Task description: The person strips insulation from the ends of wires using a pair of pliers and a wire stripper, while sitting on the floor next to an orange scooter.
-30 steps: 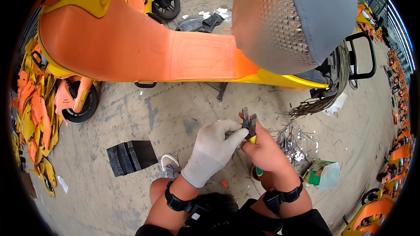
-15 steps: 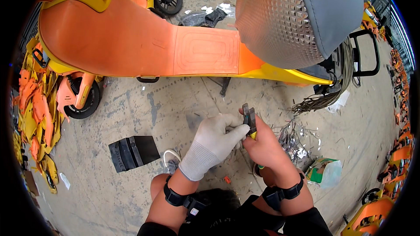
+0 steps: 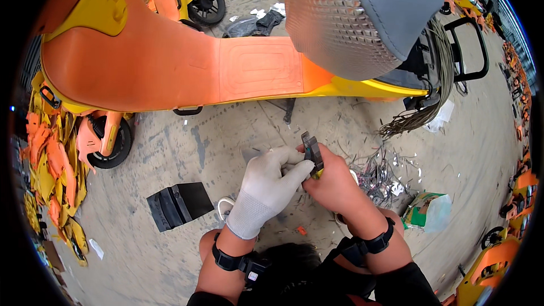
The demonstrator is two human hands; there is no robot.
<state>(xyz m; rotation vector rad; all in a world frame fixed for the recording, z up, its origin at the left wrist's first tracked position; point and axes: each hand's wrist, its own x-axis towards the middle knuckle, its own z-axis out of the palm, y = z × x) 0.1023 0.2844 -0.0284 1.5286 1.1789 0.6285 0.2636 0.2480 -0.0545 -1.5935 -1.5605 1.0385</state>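
Observation:
My left hand [image 3: 266, 184], in a pale knit glove, is closed with thumb and fingers pinched together. Whatever lies inside that pinch is too small or hidden to make out. Bare and wrapped round the grip, my right hand [image 3: 335, 182] holds a pair of pliers [image 3: 312, 152] with dark metal jaws and a bit of yellow handle showing. The jaws point up and away from me. My left thumb and fingertips meet right beside the pliers, and both hands are in front of my knees, above the concrete floor.
An orange and yellow scooter [image 3: 260, 71] stands across the far side, its grey seat [image 3: 362, 22] tipped up. A cable bundle [image 3: 445, 73] hangs off its rear. A black box [image 3: 179, 205] lies at left, wire scraps [image 3: 379, 178] and a green-white bag [image 3: 426, 212] at right. Scooter panels [image 3: 54, 158] are heaped far left.
The hands and pliers sit slightly further left in the picture, still close together. The view has shifted a little; the grip on the pliers looks unchanged.

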